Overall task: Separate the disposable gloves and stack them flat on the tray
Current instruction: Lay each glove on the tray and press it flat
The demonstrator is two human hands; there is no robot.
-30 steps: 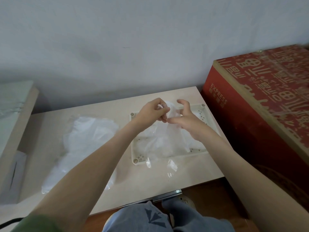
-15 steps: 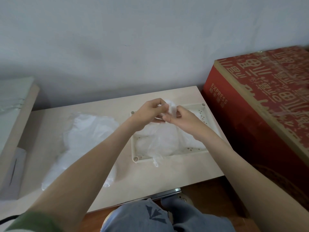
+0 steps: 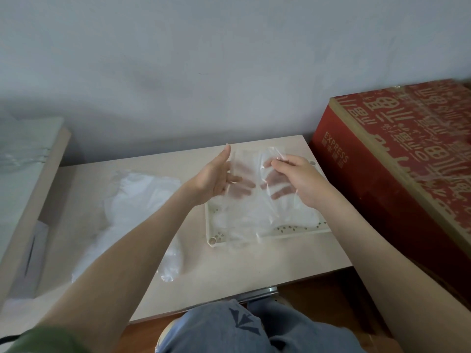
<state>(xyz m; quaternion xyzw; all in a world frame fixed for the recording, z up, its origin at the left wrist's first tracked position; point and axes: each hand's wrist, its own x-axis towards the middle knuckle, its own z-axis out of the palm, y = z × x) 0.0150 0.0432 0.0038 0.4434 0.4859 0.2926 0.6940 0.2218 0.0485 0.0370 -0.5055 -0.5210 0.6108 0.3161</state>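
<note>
I hold a clear disposable glove (image 3: 251, 159) spread upright above the far part of the cream perforated tray (image 3: 208, 225). My right hand (image 3: 298, 177) pinches its top edge between thumb and forefinger, the other fingers showing through the film. On the glove's left side is my left hand (image 3: 214, 179), thumb up, with its straight fingers lying behind the film. Flat clear gloves (image 3: 288, 220) lie in the tray under my hands. A loose pile of unsorted gloves (image 3: 137, 205) sits on the table to the left of the tray.
The pale table (image 3: 229, 276) stands against a grey wall. A big red cardboard box (image 3: 395, 161) stands close on the right, next to the tray. A light cabinet edge (image 3: 25, 174) borders the left. My knees are below the table's near edge.
My hands, close together and pinching a bunched glove, have moved apart. The glove is now spread out flat between them, and my left hand's fingers have straightened.
</note>
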